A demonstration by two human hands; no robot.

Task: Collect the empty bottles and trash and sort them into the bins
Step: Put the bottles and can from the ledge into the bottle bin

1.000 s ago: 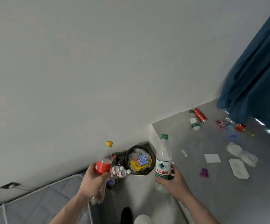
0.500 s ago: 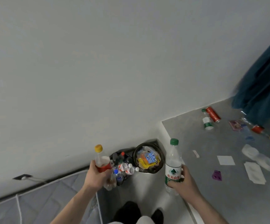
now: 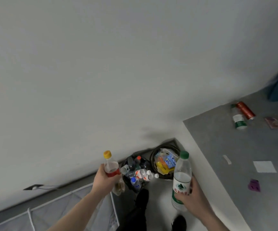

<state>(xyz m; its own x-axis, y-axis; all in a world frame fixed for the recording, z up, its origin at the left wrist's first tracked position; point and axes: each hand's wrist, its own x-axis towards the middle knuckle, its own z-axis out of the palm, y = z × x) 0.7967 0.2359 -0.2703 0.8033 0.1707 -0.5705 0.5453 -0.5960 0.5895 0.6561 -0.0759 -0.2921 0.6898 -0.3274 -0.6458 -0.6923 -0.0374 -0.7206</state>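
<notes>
Head view, the only one we have: at lower centre of the frame our left hand grasps a yellow-capped bottle with a red label around its middle, and our right hand grasps a taller green-capped water bottle, fingers curled round its lower half. Both bottles stand roughly upright in the air. Between and just beyond them, against the wall, sit two bins side by side: the left bin, heaped with plastic bottles, and the round bin, holding coloured wrappers.

At the right of the frame the grey floor carries more litter: a red can touching a small green-labelled bottle, white paper scraps and a purple scrap.

We judge that both bottles belong in the left bin. Its heap already stands above the rim, with a few bottles leaning over the near edge, so one dropped from height could bounce off or knock others out. The bins touch, so a careless toss from our right hand, which hangs nearer the wrapper bin, could land in the wrong one.
</notes>
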